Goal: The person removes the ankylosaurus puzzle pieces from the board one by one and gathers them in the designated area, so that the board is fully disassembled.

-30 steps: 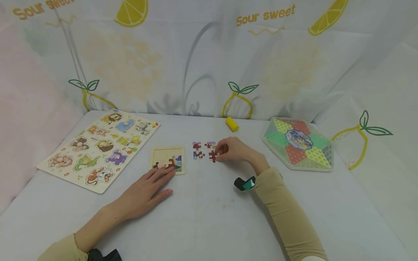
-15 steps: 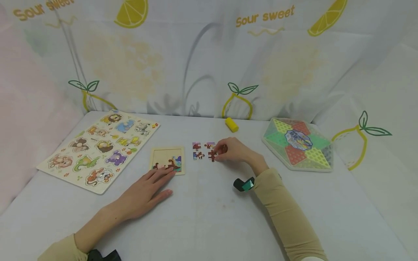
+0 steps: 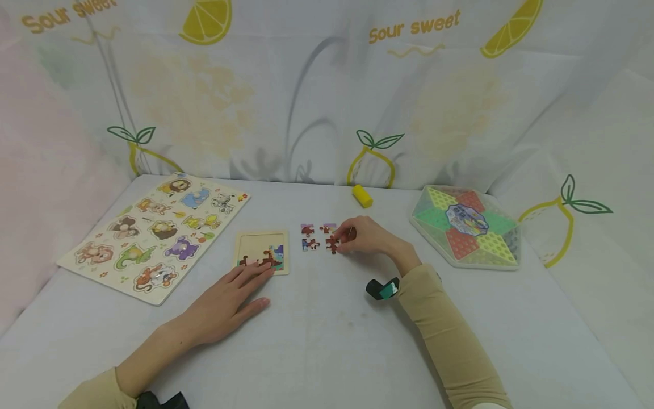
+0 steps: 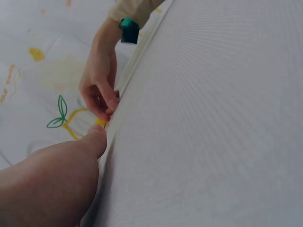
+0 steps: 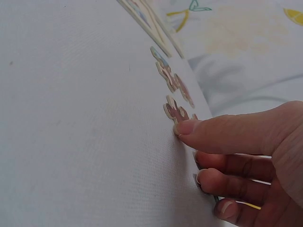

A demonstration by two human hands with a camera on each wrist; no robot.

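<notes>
Both hands of mine look just as they did a second ago: the right hand pinches the edge of a puzzle piece on the bench, while the left hand rests its extended fingers on the near side of the wooden frame. Neither that piece nor the three other pieces beside it have visibly shifted, so I judge the work paused, the partly filled frame no fuller. Farther out, the animal board, yellow cylinder and hexagonal box also look unmoved.
</notes>
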